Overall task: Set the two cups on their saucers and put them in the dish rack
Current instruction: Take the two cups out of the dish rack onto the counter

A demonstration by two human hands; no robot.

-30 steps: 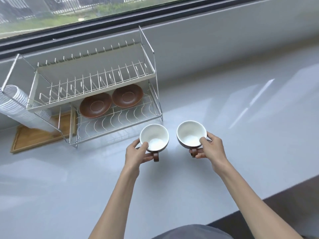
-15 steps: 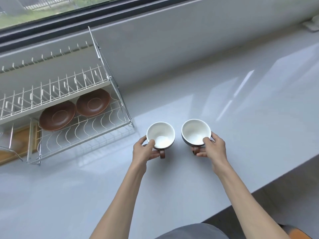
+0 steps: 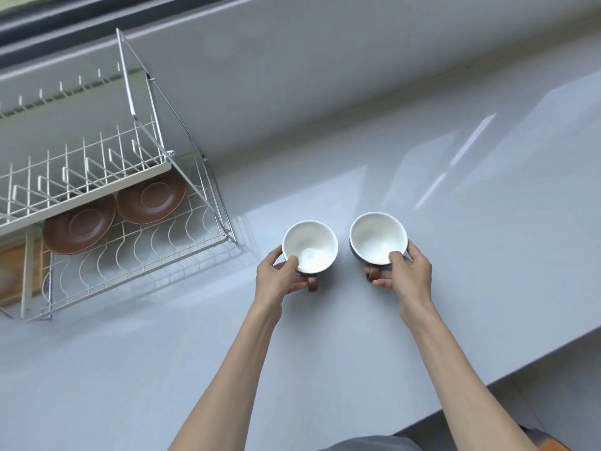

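Two cups, white inside with brown handles, stand side by side on the grey counter. My left hand (image 3: 279, 279) grips the left cup (image 3: 310, 244) at its near rim and handle. My right hand (image 3: 405, 271) grips the right cup (image 3: 377, 236) the same way, thumb over the rim. Two brown saucers lie flat on the lower shelf of the wire dish rack (image 3: 136, 265) at the left: the left saucer (image 3: 79, 227) and the right saucer (image 3: 151, 198), partly hidden under the rack's upper shelf.
A wooden board (image 3: 13, 271) lies behind the rack at the far left edge. The counter's front edge (image 3: 520, 366) runs diagonally at the lower right. A grey wall and window sill rise behind the counter.
The view has swung right, so the rack now sits further left. Both hands keep their hold on the cups, which stay close together on the counter.
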